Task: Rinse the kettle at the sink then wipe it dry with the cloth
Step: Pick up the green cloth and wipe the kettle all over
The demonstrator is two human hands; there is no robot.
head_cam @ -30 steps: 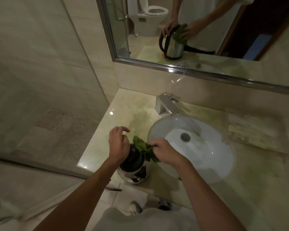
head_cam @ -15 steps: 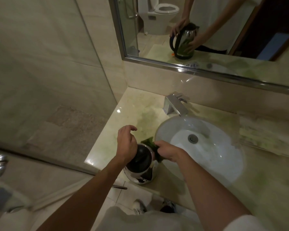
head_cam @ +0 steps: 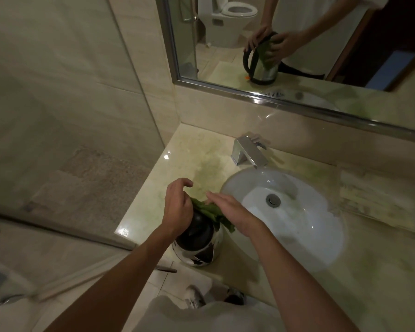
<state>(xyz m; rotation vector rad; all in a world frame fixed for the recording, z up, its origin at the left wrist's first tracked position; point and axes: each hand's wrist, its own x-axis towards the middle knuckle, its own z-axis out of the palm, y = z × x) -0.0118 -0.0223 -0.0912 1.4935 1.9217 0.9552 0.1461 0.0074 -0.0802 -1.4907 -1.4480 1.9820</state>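
Two bare forearms, no sleeves in view below the elbows, nothing on either wrist. Left hand (head_cam: 177, 207) and right hand (head_cam: 230, 212) bare: no gloves, no rings visible. Loose white short-sleeved cotton top (head_cam: 201, 317) fills the bottom centre of the frame, plain, no print or logo to be seen. Below it on the floor a pair of light-coloured lace-up sneakers (head_cam: 194, 299), toe of the second one partly hidden, darker. Mirror reflection shows the same white top, a short sleeve edge near the upper arm, and dark trousers or shorts (head_cam: 297, 69) at the waist.
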